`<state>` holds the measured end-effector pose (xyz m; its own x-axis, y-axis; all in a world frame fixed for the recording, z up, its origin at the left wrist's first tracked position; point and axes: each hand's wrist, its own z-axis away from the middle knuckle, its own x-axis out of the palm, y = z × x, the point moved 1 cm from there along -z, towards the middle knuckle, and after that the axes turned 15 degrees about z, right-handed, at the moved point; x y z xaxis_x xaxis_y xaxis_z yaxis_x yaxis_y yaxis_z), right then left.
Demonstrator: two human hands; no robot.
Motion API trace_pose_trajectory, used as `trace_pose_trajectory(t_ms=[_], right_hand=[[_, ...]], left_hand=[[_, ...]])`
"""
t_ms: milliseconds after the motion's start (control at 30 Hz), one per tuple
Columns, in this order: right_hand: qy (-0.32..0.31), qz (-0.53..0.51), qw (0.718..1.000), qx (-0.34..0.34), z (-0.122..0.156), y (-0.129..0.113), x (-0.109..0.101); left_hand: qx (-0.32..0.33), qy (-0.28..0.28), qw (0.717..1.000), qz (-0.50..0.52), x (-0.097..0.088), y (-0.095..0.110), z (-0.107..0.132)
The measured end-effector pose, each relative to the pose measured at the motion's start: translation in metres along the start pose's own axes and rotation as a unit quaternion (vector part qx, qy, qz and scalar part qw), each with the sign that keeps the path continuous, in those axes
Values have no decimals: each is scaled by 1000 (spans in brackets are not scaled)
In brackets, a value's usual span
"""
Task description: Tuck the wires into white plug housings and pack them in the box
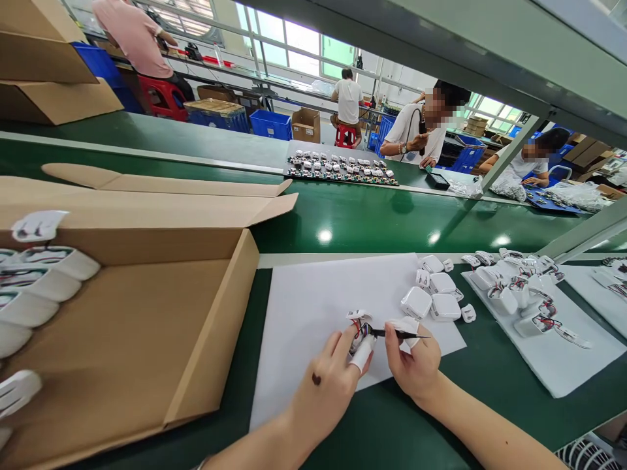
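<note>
My left hand (329,382) is closed around a small white charger part with red and black wires (360,321), held over a white foam sheet (313,307). Its thumb wears a white finger cot. My right hand (414,365) pinches black tweezers (399,334), whose tip points left into the wired part. A white finger cot also covers one right finger. A cluster of white charger shells (434,300) lies on the sheet just beyond my right hand.
A big open cardboard box (147,313) with rows of white parts (34,281) fills the left. More wired parts lie on a second sheet (529,297) to the right. Beyond a green conveyor (372,219) is a tray of circuit boards (340,168); several people work further back.
</note>
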<state>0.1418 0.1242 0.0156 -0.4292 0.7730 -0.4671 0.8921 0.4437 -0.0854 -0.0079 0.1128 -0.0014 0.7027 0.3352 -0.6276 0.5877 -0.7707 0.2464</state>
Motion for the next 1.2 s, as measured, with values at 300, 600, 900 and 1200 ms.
trace_pose_trajectory(t_ms=[300, 600, 900, 1200], right_hand=[[8, -24, 999, 26, -4, -3, 2], [-25, -80, 996, 6, -5, 0, 3], [-76, -125, 988, -45, -3, 9, 9], [-78, -55, 994, 43, -7, 5, 14]], left_hand=[[-8, -7, 1000, 10, -1, -1, 0], [-7, -29, 1000, -4, -2, 0, -5], [-4, -26, 1000, -1, -2, 0, -6], [-22, -43, 999, 2, -1, -2, -5]])
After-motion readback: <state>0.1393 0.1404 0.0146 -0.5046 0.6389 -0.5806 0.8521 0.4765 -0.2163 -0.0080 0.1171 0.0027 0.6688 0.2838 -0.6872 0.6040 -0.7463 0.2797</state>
